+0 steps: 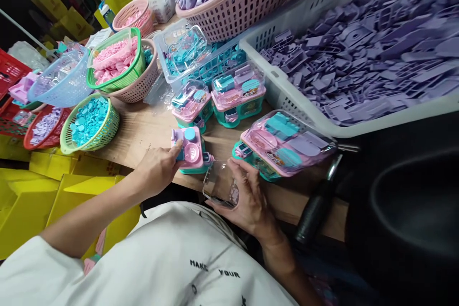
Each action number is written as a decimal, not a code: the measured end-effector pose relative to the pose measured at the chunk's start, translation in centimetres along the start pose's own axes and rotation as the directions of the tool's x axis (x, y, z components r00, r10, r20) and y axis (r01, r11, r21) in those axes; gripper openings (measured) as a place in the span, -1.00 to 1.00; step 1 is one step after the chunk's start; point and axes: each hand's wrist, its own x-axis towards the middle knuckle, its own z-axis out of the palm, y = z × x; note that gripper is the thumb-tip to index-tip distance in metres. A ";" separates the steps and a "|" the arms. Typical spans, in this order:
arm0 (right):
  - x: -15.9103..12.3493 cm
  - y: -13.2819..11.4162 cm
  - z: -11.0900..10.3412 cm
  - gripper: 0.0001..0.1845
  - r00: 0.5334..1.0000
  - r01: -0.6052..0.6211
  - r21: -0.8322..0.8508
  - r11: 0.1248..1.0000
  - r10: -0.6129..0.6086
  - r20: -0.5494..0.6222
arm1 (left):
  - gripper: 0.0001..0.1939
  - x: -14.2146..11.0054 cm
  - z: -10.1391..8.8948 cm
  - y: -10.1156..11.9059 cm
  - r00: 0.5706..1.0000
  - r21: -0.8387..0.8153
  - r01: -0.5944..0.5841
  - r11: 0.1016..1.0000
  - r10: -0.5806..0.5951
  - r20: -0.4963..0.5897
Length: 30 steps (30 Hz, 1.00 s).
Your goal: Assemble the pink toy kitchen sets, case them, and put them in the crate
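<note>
My left hand [159, 167] is closed at the near left side of a small pink and teal toy box [192, 152]. Its index finger rests on top, by a blue piece; the other fingers are curled and partly hidden. A pink round dish and a blue round part sit on the box's uncovered top. Lower right of it, my right hand [249, 196] grips a clear plastic cover [219, 179] between thumb and fingers, tilted near the table edge. Close by that hand stands a larger toy box [287, 146] under a clear cover.
Two more covered toy boxes [191, 100] [238, 93] stand behind. A large white crate [279, 76] of purple parts fills the right. Baskets of coloured parts, including a light green basket [107, 126], line the left and back. A black-handled tool [315, 210] lies at the right edge.
</note>
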 end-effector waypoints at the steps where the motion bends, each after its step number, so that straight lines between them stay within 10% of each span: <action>1: 0.0 0.0 0.1 0.10 1.000 0.002 0.002 1.000 -0.002 -0.001 | -0.50 -0.2 0.5 0.0 1.000 0.007 0.017 1.000 -0.017 -0.008; 8: 0.7 -0.7 -1.3 0.11 0.999 0.028 0.016 0.999 -0.029 0.041 | -0.37 -1.9 4.5 -1.7 0.951 -0.314 -0.158 0.936 0.059 -0.303; 12: 5.0 -4.1 -3.9 0.10 0.983 0.180 -0.034 0.983 -0.178 0.051 | 0.20 -1.1 7.6 -4.4 0.842 -0.540 -0.295 0.788 -0.053 -0.537; 15: 9.7 -6.6 -4.1 0.05 0.953 0.256 -0.075 0.964 -0.239 0.185 | 0.43 0.9 9.9 -5.6 0.851 -0.606 -0.357 0.711 -0.020 -0.525; 22: 15.8 -7.7 -0.2 0.07 0.805 0.356 -0.211 0.910 -0.184 0.565 | 0.24 4.5 13.1 -4.4 0.841 -0.768 -0.506 0.393 0.027 -0.541; 30: 15.7 -8.5 -0.1 0.09 0.772 0.335 -0.340 0.879 -0.049 0.633 | 0.22 5.8 15.6 -3.3 0.765 -0.742 -0.612 0.273 -0.033 -0.643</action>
